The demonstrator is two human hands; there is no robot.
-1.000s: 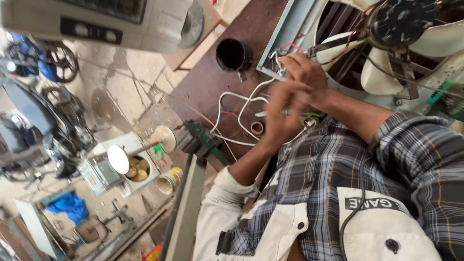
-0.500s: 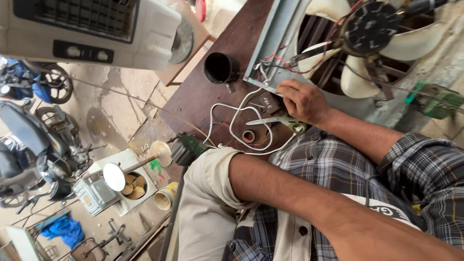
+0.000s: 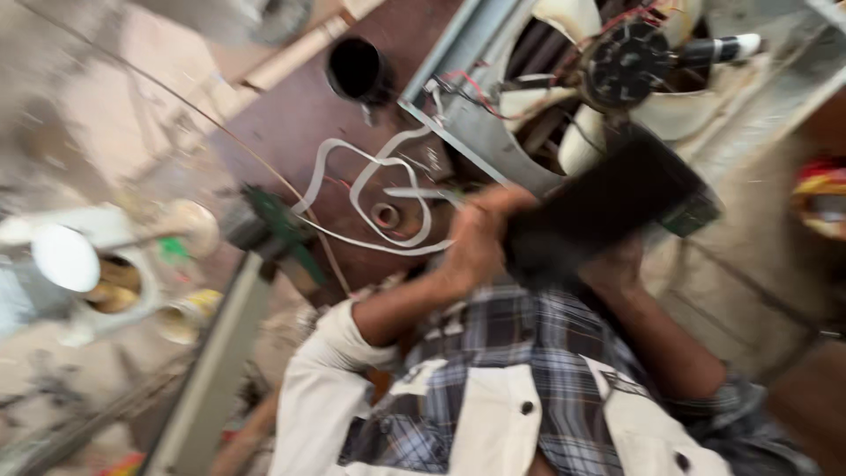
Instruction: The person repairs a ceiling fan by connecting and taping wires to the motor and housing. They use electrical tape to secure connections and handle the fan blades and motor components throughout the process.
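Observation:
The picture is smeared by motion. My left hand is closed at the left end of a flat black oblong object that lies across both hands. My right hand is under that object and mostly hidden by it, so its grip does not show. Just above the hands is a fan with cream blades and a black motor hub, set in a grey metal frame. Red and white wires hang at the frame's corner. A white cable lies in loops on the brown bench top, left of my left hand.
A black cup-like cylinder stands at the bench's far end. A small ring sits inside the cable loops. A green tool lies at the bench edge. On the floor to the left are a white round lid and open tins.
Both hands have come off the bench and the wires and now meet at a black flat object in front of the fan. The view has swung closer and blurred.

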